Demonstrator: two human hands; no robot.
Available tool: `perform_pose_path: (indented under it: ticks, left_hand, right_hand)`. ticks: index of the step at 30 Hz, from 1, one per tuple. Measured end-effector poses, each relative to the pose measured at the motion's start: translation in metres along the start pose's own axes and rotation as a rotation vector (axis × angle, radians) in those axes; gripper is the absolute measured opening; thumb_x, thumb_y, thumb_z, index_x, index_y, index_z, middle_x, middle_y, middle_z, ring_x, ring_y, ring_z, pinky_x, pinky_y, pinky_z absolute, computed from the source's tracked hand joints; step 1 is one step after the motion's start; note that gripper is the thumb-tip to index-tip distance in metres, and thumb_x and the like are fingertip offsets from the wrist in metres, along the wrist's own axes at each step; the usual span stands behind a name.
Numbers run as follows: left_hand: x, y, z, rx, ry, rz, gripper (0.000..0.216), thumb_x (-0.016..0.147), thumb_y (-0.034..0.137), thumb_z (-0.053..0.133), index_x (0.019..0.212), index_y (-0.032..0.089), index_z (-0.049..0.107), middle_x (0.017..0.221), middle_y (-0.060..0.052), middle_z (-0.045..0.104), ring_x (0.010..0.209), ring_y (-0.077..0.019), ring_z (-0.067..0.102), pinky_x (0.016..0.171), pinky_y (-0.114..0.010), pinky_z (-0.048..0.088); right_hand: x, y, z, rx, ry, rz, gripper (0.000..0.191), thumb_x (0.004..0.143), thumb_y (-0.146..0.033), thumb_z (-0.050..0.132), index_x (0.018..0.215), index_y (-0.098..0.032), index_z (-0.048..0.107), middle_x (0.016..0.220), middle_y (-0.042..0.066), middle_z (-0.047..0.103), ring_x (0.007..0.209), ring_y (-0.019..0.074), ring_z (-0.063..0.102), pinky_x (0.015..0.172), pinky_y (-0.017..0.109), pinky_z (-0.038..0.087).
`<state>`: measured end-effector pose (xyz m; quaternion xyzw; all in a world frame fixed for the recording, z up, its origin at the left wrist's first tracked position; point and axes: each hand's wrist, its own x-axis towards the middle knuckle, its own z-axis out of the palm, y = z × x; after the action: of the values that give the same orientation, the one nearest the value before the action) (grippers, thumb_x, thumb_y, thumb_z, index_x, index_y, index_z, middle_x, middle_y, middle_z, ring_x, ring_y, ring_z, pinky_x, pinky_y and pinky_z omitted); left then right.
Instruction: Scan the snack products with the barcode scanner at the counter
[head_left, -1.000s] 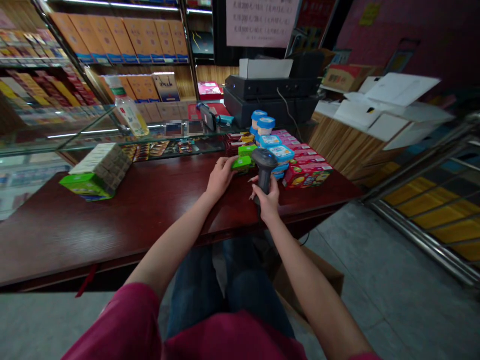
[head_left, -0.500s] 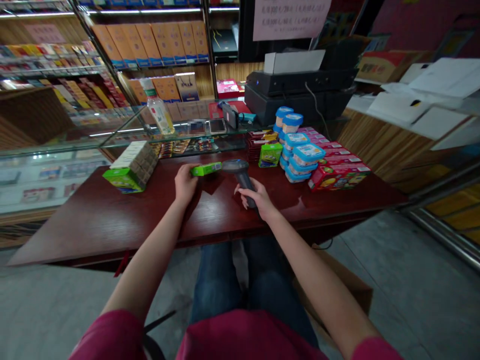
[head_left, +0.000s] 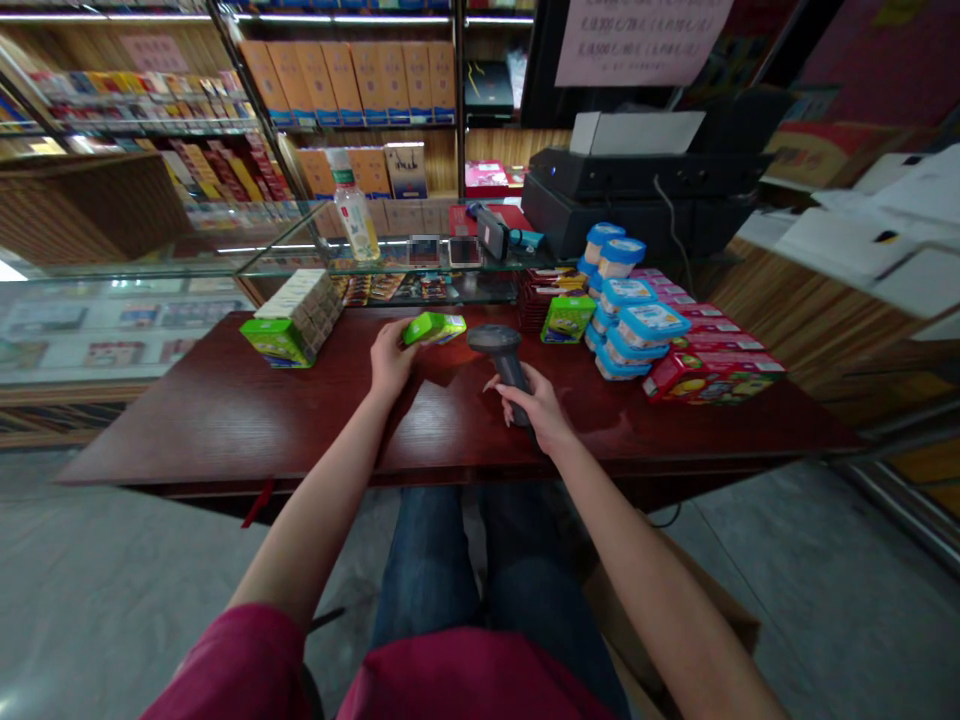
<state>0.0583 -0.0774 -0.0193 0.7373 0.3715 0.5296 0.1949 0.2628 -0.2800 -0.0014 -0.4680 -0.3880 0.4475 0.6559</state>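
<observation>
My left hand (head_left: 391, 358) grips a small green box (head_left: 435, 327) by its left end, a little above the dark red desk (head_left: 300, 440). Closed around the handle of a dark grey barcode scanner (head_left: 496, 342) is my right hand (head_left: 538, 400). The scanner's head faces left toward the box, with a gap between them. A reddish glow lies on the desk below that gap. Another green box (head_left: 568, 318) stands right of the scanner. At the left, a row of boxes (head_left: 304, 305) has a green one at its front.
Blue-lidded tubs (head_left: 646, 330) are stacked at the right, beside red boxes (head_left: 712, 370). Dark red packets (head_left: 538, 295) lie behind the green box. A bottle (head_left: 355, 215) and a phone (head_left: 492, 232) stand on the glass counter (head_left: 285, 245). A black cash register (head_left: 645, 190) is behind.
The green box in my left hand has turned, now showing more of its broad side. It sits slightly farther from the scanner's head. The whole view has shifted as the head turned left.
</observation>
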Motion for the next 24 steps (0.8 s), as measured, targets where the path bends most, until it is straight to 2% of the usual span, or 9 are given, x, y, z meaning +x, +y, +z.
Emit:
perform_pose_path:
  ticks: [3, 7, 11, 14, 17, 20, 22, 24]
  left_hand:
    - [0.000, -0.001, -0.005, -0.069, 0.077, -0.003, 0.045, 0.083, 0.018, 0.077, 0.127, 0.022, 0.071, 0.127, -0.008, 0.075, 0.111, -0.0243, 0.071, 0.103, -0.039, 0.056]
    - [0.003, -0.007, -0.015, -0.094, 0.119, 0.002, 0.040, 0.088, 0.022, 0.074, 0.128, 0.022, 0.071, 0.128, -0.008, 0.075, 0.111, -0.0238, 0.072, 0.104, -0.040, 0.057]
    - [0.013, -0.018, -0.025, -0.037, 0.065, 0.113, 0.028, 0.095, 0.027, 0.067, 0.122, 0.024, 0.075, 0.131, -0.008, 0.074, 0.127, -0.0248, 0.066, 0.117, -0.043, 0.049]
    - [0.017, -0.022, -0.023, -0.034, 0.013, 0.125, 0.031, 0.101, 0.031, 0.058, 0.129, 0.025, 0.072, 0.136, -0.009, 0.071, 0.132, -0.0244, 0.063, 0.121, -0.044, 0.046]
    - [0.012, -0.015, -0.007, 0.014, 0.017, 0.065, 0.050, 0.096, 0.037, 0.070, 0.144, 0.026, 0.061, 0.150, -0.012, 0.060, 0.146, -0.0282, 0.052, 0.126, -0.047, 0.040]
    - [0.003, -0.001, 0.015, 0.082, 0.080, -0.074, 0.091, 0.077, 0.035, 0.091, 0.155, 0.029, 0.046, 0.157, -0.016, 0.044, 0.150, -0.0353, 0.045, 0.124, -0.052, 0.041]
    - [-0.001, 0.008, 0.025, 0.087, 0.112, -0.148, 0.102, 0.073, 0.027, 0.093, 0.159, 0.029, 0.038, 0.156, -0.017, 0.040, 0.146, -0.0373, 0.049, 0.121, -0.056, 0.044]
    - [-0.003, 0.014, 0.027, 0.067, 0.138, -0.137, 0.104, 0.073, 0.019, 0.091, 0.159, 0.027, 0.034, 0.155, -0.018, 0.040, 0.147, -0.0373, 0.048, 0.123, -0.056, 0.041]
  right_hand:
    - [0.000, 0.000, 0.000, -0.013, 0.012, -0.014, 0.033, 0.075, -0.036, 0.084, 0.096, -0.022, 0.064, 0.091, 0.000, 0.075, 0.048, 0.0073, 0.052, 0.042, 0.023, 0.045]
    - [0.002, 0.003, -0.001, -0.021, 0.001, -0.007, 0.033, 0.074, -0.036, 0.085, 0.095, -0.022, 0.064, 0.092, 0.001, 0.076, 0.046, 0.0075, 0.051, 0.041, 0.024, 0.045]
    - [0.005, 0.009, -0.002, -0.039, 0.008, -0.007, 0.037, 0.072, -0.040, 0.087, 0.096, -0.022, 0.065, 0.092, 0.002, 0.077, 0.045, 0.0076, 0.049, 0.038, 0.025, 0.044]
    - [0.006, 0.011, -0.002, -0.048, 0.000, -0.008, 0.038, 0.073, -0.041, 0.086, 0.099, -0.022, 0.065, 0.093, 0.003, 0.078, 0.045, 0.0077, 0.049, 0.039, 0.024, 0.043]
    - [0.007, 0.012, -0.002, -0.053, -0.006, -0.011, 0.040, 0.073, -0.042, 0.086, 0.101, -0.022, 0.065, 0.094, 0.003, 0.078, 0.045, 0.0077, 0.049, 0.039, 0.024, 0.043]
    - [0.008, 0.012, 0.000, -0.062, -0.015, -0.008, 0.041, 0.072, -0.042, 0.087, 0.100, -0.021, 0.066, 0.094, 0.004, 0.077, 0.045, 0.0080, 0.049, 0.039, 0.026, 0.045]
    - [0.007, 0.011, 0.001, -0.068, -0.009, -0.004, 0.041, 0.071, -0.042, 0.088, 0.100, -0.021, 0.066, 0.094, 0.004, 0.077, 0.045, 0.0081, 0.049, 0.040, 0.026, 0.046]
    - [0.005, 0.006, 0.001, -0.071, -0.005, 0.004, 0.041, 0.070, -0.042, 0.088, 0.098, -0.021, 0.067, 0.093, 0.004, 0.077, 0.046, 0.0081, 0.049, 0.040, 0.026, 0.045]
